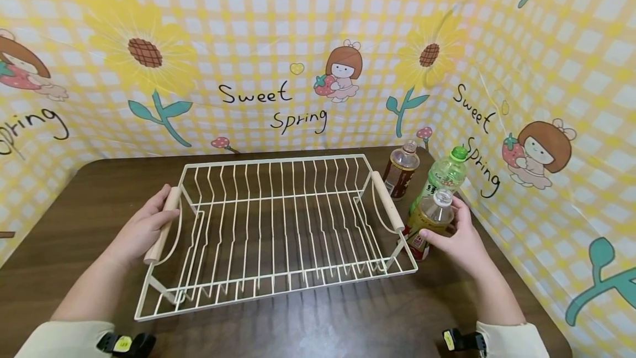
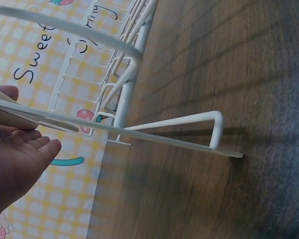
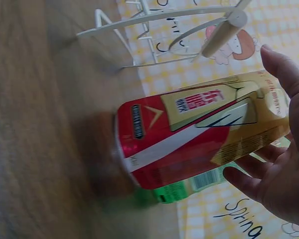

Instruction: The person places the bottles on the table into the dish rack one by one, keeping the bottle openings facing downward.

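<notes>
A cream wire dish rack [image 1: 283, 278] with wooden handles stands on the brown table. My left hand [image 1: 141, 231] holds its left wooden handle [image 1: 161, 236], thumb across the front and fingers behind. On the right, my right hand [image 1: 464, 242] grips a plastic bottle [image 3: 189, 132] with a red and gold label, thumb on one side and fingers on the other. The bottle is upright beside the rack's right handle [image 1: 387, 200]. Whether its base touches the table I cannot tell.
Behind the held bottle stands a green-capped bottle [image 1: 449, 167], partly hidden. A bottle with a dark brown label [image 1: 399, 173] stands farther back, near the rack's rear right corner. Yellow checked cloth [image 1: 263, 43] lines the back and right of the table [image 1: 308, 330].
</notes>
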A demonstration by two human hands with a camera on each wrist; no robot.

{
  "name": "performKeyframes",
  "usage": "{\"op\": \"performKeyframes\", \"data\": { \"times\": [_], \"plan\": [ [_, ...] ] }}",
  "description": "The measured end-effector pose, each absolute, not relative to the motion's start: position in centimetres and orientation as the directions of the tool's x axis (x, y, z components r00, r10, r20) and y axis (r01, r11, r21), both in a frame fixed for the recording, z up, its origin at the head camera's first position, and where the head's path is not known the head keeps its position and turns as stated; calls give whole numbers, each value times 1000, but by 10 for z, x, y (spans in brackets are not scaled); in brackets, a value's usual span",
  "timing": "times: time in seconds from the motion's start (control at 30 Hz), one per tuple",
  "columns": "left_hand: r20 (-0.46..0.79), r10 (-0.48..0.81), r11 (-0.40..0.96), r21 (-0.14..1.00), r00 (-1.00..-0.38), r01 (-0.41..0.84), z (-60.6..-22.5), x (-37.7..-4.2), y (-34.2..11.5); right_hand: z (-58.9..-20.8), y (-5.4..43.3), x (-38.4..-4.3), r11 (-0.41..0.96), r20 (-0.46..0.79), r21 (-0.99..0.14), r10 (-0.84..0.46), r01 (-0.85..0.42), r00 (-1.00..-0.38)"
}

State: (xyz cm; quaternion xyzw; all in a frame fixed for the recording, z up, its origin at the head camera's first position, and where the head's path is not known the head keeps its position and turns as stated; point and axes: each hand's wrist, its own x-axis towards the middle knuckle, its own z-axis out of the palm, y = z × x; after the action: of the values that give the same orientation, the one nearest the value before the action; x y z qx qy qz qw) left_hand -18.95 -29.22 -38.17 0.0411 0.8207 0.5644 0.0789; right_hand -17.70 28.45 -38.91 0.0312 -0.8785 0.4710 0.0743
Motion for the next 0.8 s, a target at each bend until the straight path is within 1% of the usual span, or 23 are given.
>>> {"op": "performKeyframes", "data": {
  "times": [0.3,0.57,0.8],
  "plan": [
    [-75,156,366,931,-985,-13,-383,-190,-292,-401,285,-178,494,128,-867,95,-65,-987],
    [-74,155,374,927,-985,-11,-383,-190,-292,-406,285,-180,520,104,-854,126,-23,-987],
    [-83,148,384,923,-986,-20,-382,-190,-292,-400,281,-181,503,114,-864,141,-28,-983]
  ]
}}
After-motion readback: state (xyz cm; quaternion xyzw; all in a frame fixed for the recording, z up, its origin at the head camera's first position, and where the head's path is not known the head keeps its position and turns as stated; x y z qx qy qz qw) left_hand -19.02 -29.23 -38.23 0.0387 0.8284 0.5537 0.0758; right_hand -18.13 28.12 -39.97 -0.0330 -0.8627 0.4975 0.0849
